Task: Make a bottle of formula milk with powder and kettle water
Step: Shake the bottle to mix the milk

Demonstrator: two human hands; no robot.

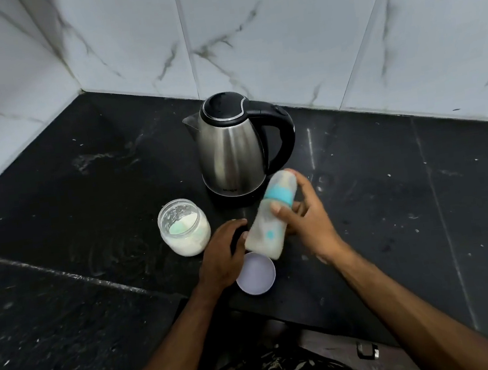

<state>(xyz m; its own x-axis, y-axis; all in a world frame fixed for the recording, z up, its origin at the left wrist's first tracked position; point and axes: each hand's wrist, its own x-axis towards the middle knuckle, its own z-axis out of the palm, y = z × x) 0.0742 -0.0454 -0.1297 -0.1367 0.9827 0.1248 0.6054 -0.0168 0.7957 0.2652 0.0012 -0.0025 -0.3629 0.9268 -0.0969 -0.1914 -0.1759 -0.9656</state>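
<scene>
A baby bottle (268,231) with a teal collar, its cap on and milky liquid inside, is tilted above the black counter and looks blurred. My right hand (308,217) grips it round the collar and upper body. My left hand (225,253) is just left of the bottle's base, fingers curled, fingertips at its lower end; I cannot tell whether it holds the bottle. An open glass jar of white powder (184,230) with a teal scoop inside stands to the left. A steel kettle (232,146) with a black lid and handle stands behind.
A round pale lid (257,277) lies upturned near the counter's (83,189) front edge, under the bottle's base. Marble-tiled walls (280,42) close the back and left. The counter steps at a corner notch in front of me. A small dark object (367,349) lies on the floor below.
</scene>
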